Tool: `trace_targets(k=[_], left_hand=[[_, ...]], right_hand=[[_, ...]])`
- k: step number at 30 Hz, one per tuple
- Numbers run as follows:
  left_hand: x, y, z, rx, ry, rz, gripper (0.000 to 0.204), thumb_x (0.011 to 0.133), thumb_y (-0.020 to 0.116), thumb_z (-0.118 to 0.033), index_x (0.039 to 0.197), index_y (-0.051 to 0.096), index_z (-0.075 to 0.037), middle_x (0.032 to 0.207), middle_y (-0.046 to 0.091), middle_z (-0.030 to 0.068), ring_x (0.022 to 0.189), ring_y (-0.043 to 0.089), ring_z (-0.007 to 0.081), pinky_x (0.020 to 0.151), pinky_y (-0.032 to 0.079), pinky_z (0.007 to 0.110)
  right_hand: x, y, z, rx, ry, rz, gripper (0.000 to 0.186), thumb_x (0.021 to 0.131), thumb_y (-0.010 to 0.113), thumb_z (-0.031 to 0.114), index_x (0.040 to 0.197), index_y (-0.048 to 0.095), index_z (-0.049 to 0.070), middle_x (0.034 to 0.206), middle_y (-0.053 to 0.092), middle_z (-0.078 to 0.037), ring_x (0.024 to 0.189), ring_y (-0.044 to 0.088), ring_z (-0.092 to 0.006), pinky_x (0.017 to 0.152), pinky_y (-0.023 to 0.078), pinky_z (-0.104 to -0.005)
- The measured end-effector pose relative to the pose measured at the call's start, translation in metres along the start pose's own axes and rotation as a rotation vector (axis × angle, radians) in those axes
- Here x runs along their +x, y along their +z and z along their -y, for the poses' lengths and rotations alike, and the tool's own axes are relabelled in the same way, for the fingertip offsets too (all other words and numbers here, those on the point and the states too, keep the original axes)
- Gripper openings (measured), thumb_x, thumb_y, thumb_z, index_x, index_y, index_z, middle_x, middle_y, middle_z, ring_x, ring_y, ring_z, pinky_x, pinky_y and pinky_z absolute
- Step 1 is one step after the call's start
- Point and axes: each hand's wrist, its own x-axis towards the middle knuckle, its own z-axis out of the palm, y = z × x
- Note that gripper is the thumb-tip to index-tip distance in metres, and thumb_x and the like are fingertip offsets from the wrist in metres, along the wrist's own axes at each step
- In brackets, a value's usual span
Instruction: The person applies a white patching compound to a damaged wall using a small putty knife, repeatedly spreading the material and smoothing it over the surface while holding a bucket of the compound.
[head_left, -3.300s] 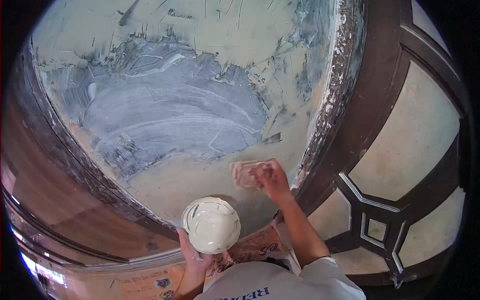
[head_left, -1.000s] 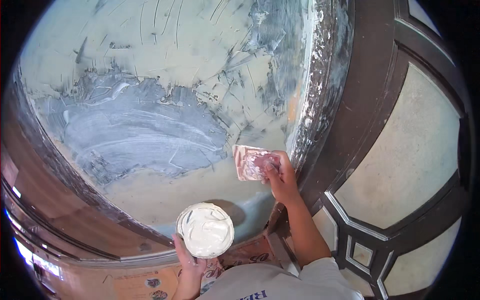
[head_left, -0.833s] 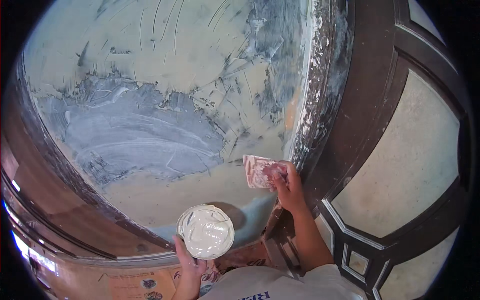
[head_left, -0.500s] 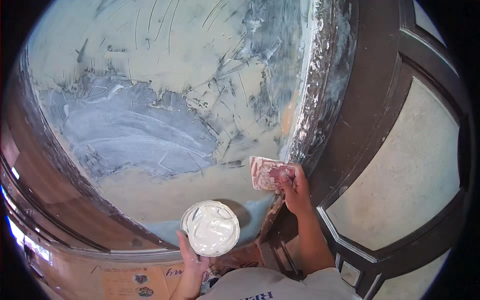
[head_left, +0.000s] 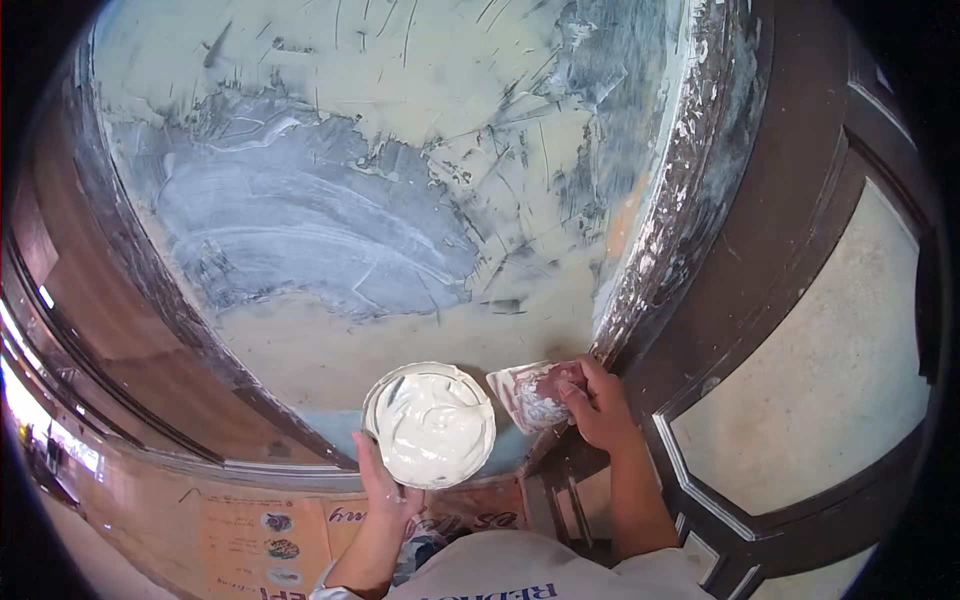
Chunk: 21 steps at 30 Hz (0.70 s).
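My left hand (head_left: pixel 385 482) grips a round tub (head_left: pixel 372 396) from its lower left side. Thick white filler paste (head_left: pixel 430 428) fills the tub nearly to its rim, with swirls on its surface. In my right hand (head_left: pixel 598 402) is a flat, paste-smeared scraper (head_left: pixel 530 397), its wide edge turned left toward the tub. A small gap separates scraper and rim. Both are held in front of a wall panel (head_left: pixel 330 350) with pale filler and a grey-blue patch (head_left: pixel 310 215) showing scratches and smears.
A dark, paste-flecked wooden frame (head_left: pixel 670 220) borders the panel on the right, another dark frame edge (head_left: pixel 170 285) on the left. Dark panelling with a pale inset (head_left: pixel 800 370) stands at the right. Printed cardboard (head_left: pixel 265 540) lies on the floor below.
The scraper has come down from near the right frame and tilted, drawing closer to the tub. The tub sits slightly higher and further right in view, and the view itself has shifted.
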Motion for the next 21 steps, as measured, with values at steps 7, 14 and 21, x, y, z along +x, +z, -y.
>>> trace_targets(k=[7,14,21], left_hand=[[-0.001,-0.008,-0.021,0.079,0.035,-0.048,0.073,0.097,0.034,-0.063,0.145,0.036,-0.008,0.145,0.045,0.0129,0.130,0.048,0.0297,0.108,0.041,0.044],[-0.008,-0.043,-0.037,0.241,0.004,-0.040,0.081,0.095,0.032,-0.069,0.147,0.033,-0.007,0.148,0.041,0.0112,0.134,0.044,0.0266,0.110,0.039,0.040],[-0.008,-0.088,-0.047,0.403,0.162,-0.030,0.079,0.097,0.031,-0.066,0.149,0.029,-0.007,0.149,0.039,0.0119,0.135,0.042,0.0265,0.111,0.037,0.039]], right_hand=[[-0.012,0.016,0.018,-0.008,0.064,-0.013,0.026,0.090,0.058,0.009,0.114,0.056,0.000,0.094,0.067,-0.011,0.084,0.063,-0.0171,0.076,0.050,-0.0318],[-0.015,0.048,0.051,-0.029,0.133,-0.015,0.027,0.088,0.063,0.007,0.114,0.058,0.002,0.094,0.065,-0.008,0.084,0.060,-0.0108,0.074,0.050,-0.0278],[-0.013,0.074,0.080,-0.203,0.086,0.014,0.027,0.087,0.061,0.005,0.113,0.059,0.003,0.087,0.068,-0.012,0.080,0.064,-0.0142,0.074,0.051,-0.0282]])
